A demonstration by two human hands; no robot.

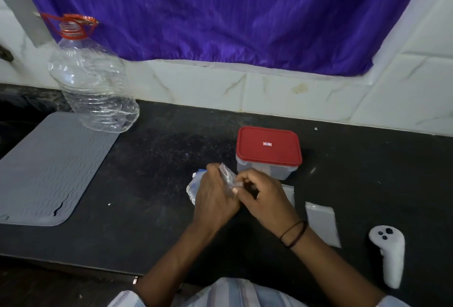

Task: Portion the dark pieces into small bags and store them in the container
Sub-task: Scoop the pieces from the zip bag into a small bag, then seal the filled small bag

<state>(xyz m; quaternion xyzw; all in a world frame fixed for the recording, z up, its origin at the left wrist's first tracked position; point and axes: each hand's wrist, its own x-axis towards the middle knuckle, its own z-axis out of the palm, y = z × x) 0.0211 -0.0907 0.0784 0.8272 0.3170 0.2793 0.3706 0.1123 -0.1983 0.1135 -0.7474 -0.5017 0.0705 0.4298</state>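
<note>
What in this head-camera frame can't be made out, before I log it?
- Dark pieces: none visible; the left hand and right hand cover most of the small clear plastic bag they pinch.
- Red-lidded clear plastic container: lid on, contents hidden.
- Crumpled clear packet with blue print: mostly behind the left hand.
- Flat clear bags on the dark countertop: too blurred to count.

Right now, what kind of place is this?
Likely a home kitchen counter: dark stone countertop, marbled white wall tiles, a grey ribbed drying mat and a red-lidded food container.
</note>
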